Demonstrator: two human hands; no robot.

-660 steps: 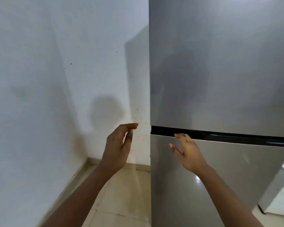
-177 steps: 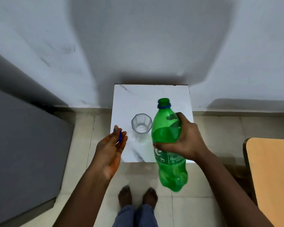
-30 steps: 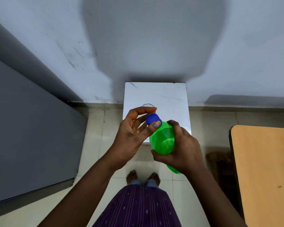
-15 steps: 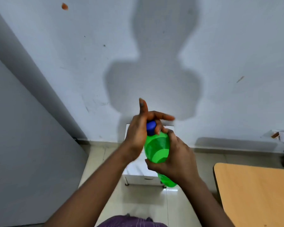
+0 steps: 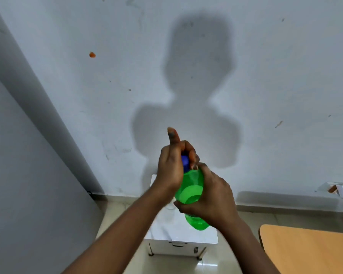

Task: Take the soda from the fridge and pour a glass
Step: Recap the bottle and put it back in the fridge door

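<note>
I hold a green soda bottle [image 5: 192, 186] upright in front of me, above the small white marble-topped table [image 5: 178, 237]. My right hand [image 5: 210, 196] wraps around the bottle's body. My left hand [image 5: 172, 167] is closed over the blue cap [image 5: 185, 162] on the bottle's neck, its index finger sticking up. The glass stands on the table behind my left wrist, and only a faint part of it [image 5: 171, 206] shows.
The grey fridge side [image 5: 28, 184] fills the left. A white wall [image 5: 265, 86] with my shadow is straight ahead. A wooden tabletop [image 5: 309, 252] juts in at the lower right. Tiled floor lies around the small table.
My head has tilted up, so more wall and less floor is in view. My left hand's fingers have curled tighter around the blue cap. The bottle stays in my right hand.
</note>
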